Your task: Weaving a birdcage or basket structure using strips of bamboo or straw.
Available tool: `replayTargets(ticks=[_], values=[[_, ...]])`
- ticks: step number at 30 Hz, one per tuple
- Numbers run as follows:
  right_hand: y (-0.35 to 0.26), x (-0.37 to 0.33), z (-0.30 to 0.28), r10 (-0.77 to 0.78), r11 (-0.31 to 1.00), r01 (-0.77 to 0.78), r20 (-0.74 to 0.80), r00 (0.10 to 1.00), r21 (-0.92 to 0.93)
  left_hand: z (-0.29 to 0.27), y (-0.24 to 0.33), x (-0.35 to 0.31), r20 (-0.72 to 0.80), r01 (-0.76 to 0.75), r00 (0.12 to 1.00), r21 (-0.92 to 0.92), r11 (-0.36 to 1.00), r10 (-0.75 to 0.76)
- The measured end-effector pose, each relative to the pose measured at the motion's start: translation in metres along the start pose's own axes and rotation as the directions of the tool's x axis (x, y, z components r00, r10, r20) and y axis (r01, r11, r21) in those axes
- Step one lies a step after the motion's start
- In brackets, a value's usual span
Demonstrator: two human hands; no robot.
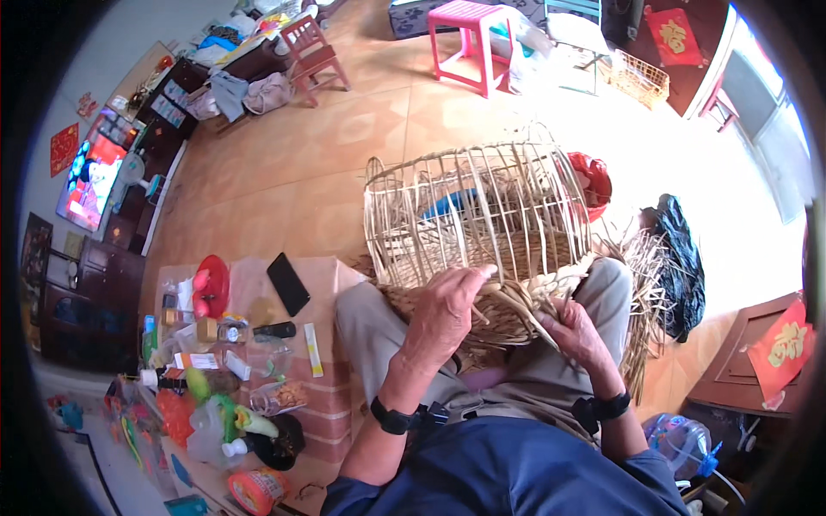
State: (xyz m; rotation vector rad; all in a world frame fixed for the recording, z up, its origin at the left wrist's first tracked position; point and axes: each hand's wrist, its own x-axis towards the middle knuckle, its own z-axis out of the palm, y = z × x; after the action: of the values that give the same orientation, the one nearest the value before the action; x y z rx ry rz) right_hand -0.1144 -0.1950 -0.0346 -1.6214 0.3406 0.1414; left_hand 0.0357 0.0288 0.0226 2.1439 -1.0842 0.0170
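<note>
A partly woven straw basket (564, 279) with open upright ribs lies on its side between my knees. My left hand (447, 310) is closed at its near edge, thumb and fingers pinched on a straw strand there. A thick bundle of straw strands (514, 301) runs along the edge between my two hands. My right hand (578, 335) is closed on the strand ends at the right. A blue object (451, 203) shows through the ribs; its kind cannot be made out.
Loose straw (641, 284) and a black plastic bag (677, 267) lie right of my knee. A red basin (594, 182) stands behind the basket. At my left, a low table (331, 378) bears a phone (288, 284), a red dish (212, 277) and several bottles. A pink stool (465, 21) stands farther off.
</note>
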Motion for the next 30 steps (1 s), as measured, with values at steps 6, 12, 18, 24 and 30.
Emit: replayTargets(ticks=[6,12,18,24,30], values=[[0.055,-0.028,-0.081,-0.084,0.624,0.391,-0.44,0.894,0.676,0.029,-0.007,0.001,0.093,0.056,0.995,-0.226,0.973,-0.035],[0.01,-0.05,-0.036,-0.022,0.971,0.027,-0.022,0.999,0.237,0.028,-0.007,0.012,0.19,0.242,0.964,-0.337,0.91,-0.186],[-0.035,-0.008,0.029,-0.096,0.983,0.098,0.017,0.995,-0.153,0.028,-0.018,0.013,0.245,0.309,0.941,-0.332,0.891,-0.235],[-0.042,-0.029,0.045,0.071,0.96,-0.087,0.066,0.995,0.268,0.022,-0.023,0.004,0.286,0.12,0.958,-0.316,0.941,-0.026],[-0.081,-0.03,0.025,0.002,0.991,-0.01,0.057,0.998,0.137,0.048,-0.023,-0.006,-0.021,-0.072,0.997,-0.362,0.929,0.07]])
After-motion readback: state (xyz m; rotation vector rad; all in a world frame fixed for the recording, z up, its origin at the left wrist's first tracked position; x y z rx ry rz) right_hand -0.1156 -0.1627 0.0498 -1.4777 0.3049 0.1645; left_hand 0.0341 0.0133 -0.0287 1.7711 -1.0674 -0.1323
